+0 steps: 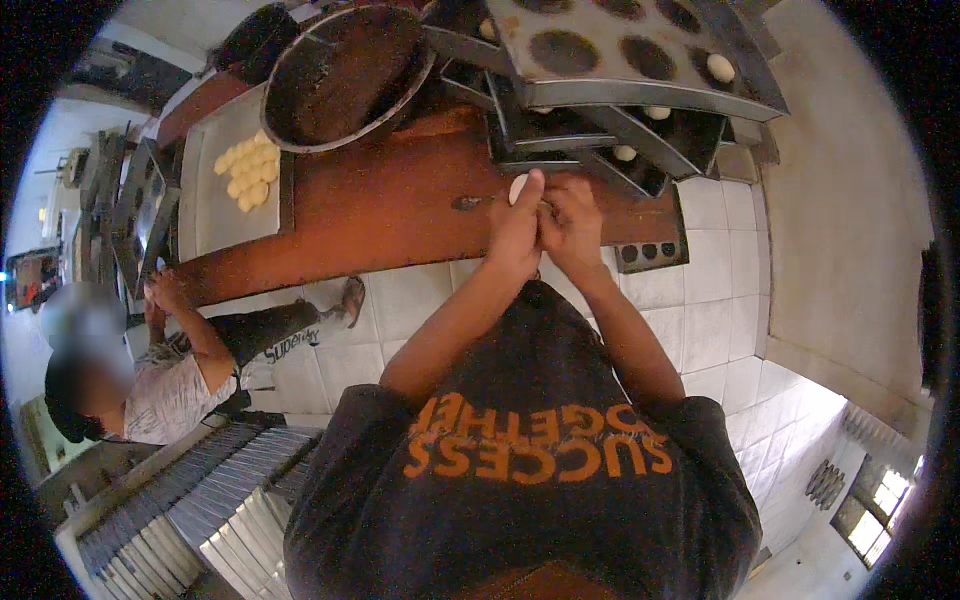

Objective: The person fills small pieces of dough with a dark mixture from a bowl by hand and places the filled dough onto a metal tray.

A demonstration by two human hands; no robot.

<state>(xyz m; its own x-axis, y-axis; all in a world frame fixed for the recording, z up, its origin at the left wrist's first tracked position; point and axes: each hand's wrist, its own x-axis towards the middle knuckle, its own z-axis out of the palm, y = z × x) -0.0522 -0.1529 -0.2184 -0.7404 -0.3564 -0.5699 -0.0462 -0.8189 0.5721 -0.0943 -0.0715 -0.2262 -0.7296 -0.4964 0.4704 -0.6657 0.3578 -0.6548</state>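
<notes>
Head view: both hands (545, 222) around pale dough ball (518, 187).

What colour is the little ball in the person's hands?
Pale cream-white dough ball, pinched by the left hand; head view.

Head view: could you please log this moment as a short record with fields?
left hand: pinching a pale dough ball
right hand: pressed against the left, on the same dough
work surface: reddish-brown bench
nearby: dark round pan; tray of dough pieces; metal mould trays
other person: lower left, by the bench end
</notes>
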